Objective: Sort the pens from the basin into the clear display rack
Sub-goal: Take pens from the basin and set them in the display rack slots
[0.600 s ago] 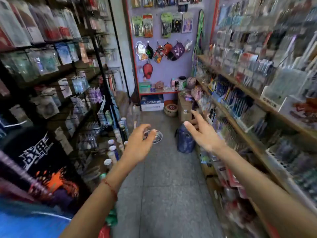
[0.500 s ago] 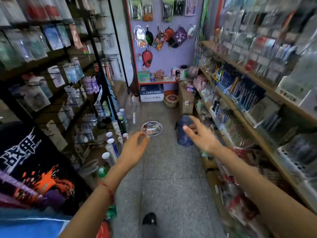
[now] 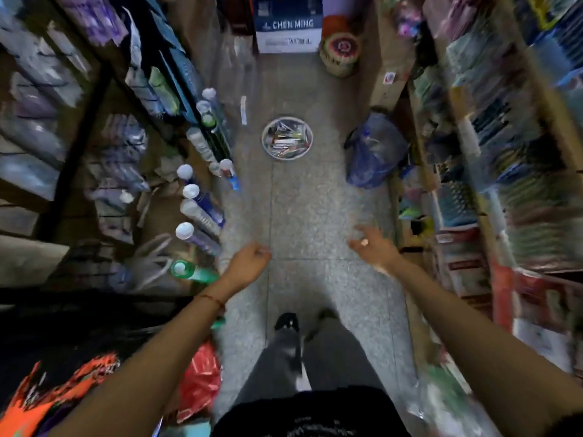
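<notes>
A round metal basin [image 3: 265,133] holding several mixed pens [image 3: 287,141] stands on the grey floor in the middle of the shop aisle, well ahead of me. Both my hands hang in the air over the floor, short of the basin, and hold nothing. My left hand [image 3: 249,259] has loosely curled fingers. My right hand [image 3: 373,245] is spread and relaxed, blurred by motion. A clear plastic stand [image 3: 237,63] with a white label seems to stand on the floor behind and left of the basin; it is hard to make out.
White-capped tubes [image 3: 193,212] line the left shelf's foot. A blue plastic bag [image 3: 373,152] sits right of the basin. A "CHEN MING" box [image 3: 288,33] and a woven basket [image 3: 340,55] close the aisle's end. Stocked shelves [image 3: 479,159] run along the right. My shoe [image 3: 287,322] is below.
The view has tipped down from the far wall to the floor. Both hands have dropped lower, still holding nothing. My leg and shoe have come into view.
</notes>
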Motion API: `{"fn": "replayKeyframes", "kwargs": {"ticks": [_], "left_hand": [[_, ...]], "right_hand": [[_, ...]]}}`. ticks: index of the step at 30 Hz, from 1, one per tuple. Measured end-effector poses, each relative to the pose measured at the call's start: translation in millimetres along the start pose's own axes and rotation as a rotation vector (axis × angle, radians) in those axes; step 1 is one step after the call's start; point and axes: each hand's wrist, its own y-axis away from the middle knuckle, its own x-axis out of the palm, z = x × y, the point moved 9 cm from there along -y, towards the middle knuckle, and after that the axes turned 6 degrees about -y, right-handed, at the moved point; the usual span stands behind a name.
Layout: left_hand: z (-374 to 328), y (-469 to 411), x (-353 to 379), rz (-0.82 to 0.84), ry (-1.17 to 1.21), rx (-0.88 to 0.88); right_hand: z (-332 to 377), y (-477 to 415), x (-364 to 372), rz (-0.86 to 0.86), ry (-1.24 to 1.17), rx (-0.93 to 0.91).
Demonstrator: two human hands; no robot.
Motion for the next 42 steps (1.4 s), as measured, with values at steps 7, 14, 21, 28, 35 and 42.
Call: {"fn": "replayKeyframes", "kwargs": {"ticks": [7, 14, 21, 28, 35, 42], "left_hand": [[-84, -142, -24, -0.010, 0.111, -0.075], [-143, -240, -91, -0.128, 0.251, -0.167], [-185, -361, -138, -0.109, 0.272, -0.228], [-229, -481, -201, -0.018, 0.302, -0.264], [-300, -618, -262, -0.002, 0.289, -0.280], [-364, -779, -328, -0.058, 0.390, -0.337]], "right_hand": [[27, -138, -62, 0.159, 0.166, 0.041], [73, -255, -159, 0.243, 0.305, 0.028], [148, -404, -216, 0.238, 0.269, 0.019], [225, -552, -262, 0.230, 0.335, 0.072], [316, -686, -322, 0.195, 0.343, 0.051], [392, -857, -373, 0.318, 0.433, 0.012]]}}
